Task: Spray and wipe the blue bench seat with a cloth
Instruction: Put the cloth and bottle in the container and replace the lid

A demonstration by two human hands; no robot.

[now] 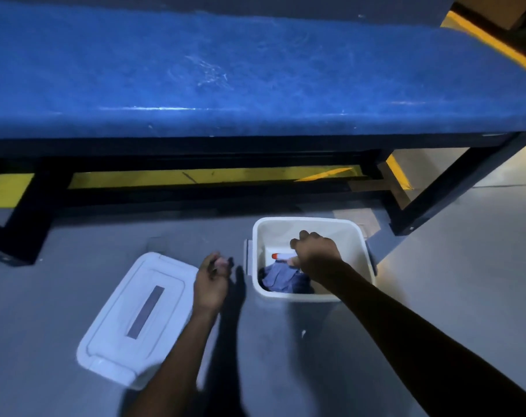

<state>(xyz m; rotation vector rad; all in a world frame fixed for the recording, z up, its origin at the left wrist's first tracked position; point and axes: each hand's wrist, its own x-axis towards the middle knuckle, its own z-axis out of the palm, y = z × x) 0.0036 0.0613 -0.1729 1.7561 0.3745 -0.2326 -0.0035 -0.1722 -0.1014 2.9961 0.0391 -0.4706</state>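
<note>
The blue bench seat (225, 70) spans the upper part of the head view, with pale smear marks near its middle. Below it on the grey floor stands an open white bin (355, 233). Inside lie a blue cloth (281, 278) and a white spray bottle with a red-orange nozzle (281, 256). My right hand (316, 255) reaches down into the bin with curled fingers over the bottle; whether it grips the bottle is hidden. My left hand (212, 279) hovers above the floor left of the bin, fingers loosely curled, holding nothing.
The bin's white lid (135, 320) lies flat on the floor at the lower left. The bench's black metal frame and legs (430, 191) stand just behind the bin. Yellow floor marking (195, 177) runs under the bench.
</note>
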